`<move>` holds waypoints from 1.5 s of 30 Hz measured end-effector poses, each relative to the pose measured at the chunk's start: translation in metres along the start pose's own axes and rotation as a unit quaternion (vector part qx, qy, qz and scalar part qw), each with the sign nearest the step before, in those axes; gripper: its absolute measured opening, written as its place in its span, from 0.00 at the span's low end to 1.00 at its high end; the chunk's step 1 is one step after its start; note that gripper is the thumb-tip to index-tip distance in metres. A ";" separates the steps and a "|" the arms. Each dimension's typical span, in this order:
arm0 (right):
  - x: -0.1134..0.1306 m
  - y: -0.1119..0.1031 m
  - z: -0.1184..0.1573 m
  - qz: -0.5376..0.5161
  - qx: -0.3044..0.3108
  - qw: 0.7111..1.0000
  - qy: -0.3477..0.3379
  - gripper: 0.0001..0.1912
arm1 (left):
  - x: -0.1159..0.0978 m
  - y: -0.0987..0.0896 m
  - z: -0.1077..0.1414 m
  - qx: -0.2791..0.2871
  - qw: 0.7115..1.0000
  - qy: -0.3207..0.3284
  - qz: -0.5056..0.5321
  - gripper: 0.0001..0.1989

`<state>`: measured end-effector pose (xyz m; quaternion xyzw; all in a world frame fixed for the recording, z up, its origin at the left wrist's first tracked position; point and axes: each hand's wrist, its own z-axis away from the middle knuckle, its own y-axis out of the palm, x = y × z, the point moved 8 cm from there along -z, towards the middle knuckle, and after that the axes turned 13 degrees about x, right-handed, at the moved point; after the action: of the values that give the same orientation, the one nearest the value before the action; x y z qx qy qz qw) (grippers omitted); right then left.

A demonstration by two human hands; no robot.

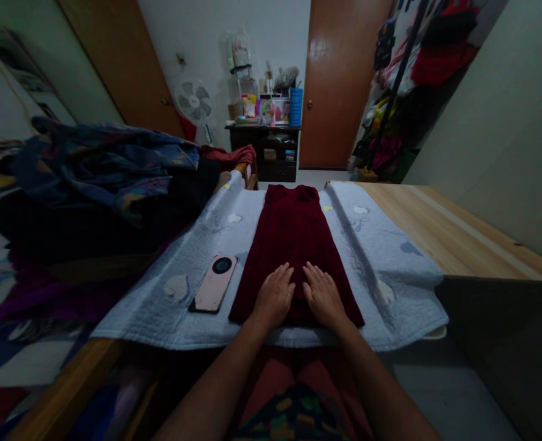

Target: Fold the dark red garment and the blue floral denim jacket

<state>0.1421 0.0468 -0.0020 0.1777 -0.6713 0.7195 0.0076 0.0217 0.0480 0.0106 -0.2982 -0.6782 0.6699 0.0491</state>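
A dark red garment, folded into a long narrow shape, lies flat in front of me on a pale blue quilted cloth. Both palms face down on its near part. My left hand rests on the left side of the fabric with fingers stretched out. My right hand lies on the right side, fingers also extended. A small gap of red fabric shows between the hands, and neither one grips anything. To the left of the garment, a pink phone lies on the cloth with its round camera facing up.
Dark and patterned clothes are piled high at the left. A wooden tabletop extends on the right beside a wall. Farther back stand a white fan, a dark shelf with goods, a brown door and hanging clothes.
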 end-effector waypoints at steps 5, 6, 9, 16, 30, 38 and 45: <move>0.001 -0.002 0.000 -0.002 0.003 1.000 0.003 0.26 | 0.010 -0.002 0.006 0.018 0.996 -0.053 -0.067 0.24; 0.001 -0.003 0.000 -0.003 0.005 1.000 0.004 0.26 | 0.011 -0.004 0.007 0.018 0.996 -0.057 -0.073 0.24; 0.002 -0.004 0.000 -0.006 0.002 1.000 0.003 0.26 | 0.014 -0.007 0.009 0.010 0.994 -0.063 -0.086 0.23; 0.000 -0.003 0.000 -0.012 -0.011 1.000 0.000 0.25 | 0.039 -0.015 0.019 -0.001 0.989 -0.106 -0.103 0.21; 0.002 -0.003 0.001 -0.003 -0.025 1.000 -0.005 0.25 | 0.000 -0.025 -0.012 -0.044 0.998 0.023 0.049 0.21; 0.001 -0.004 0.005 -0.015 -0.048 0.999 -0.006 0.24 | -0.006 0.013 -0.014 0.033 0.999 0.015 0.022 0.23; -0.002 -0.004 0.006 -0.026 -0.064 0.997 -0.021 0.23 | -0.008 0.009 -0.014 0.070 0.997 -0.016 0.014 0.24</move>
<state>0.1465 0.0415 0.0016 0.2093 -0.7110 0.6709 0.0235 0.0375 0.0556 0.0058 -0.2931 -0.6260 0.7210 0.0493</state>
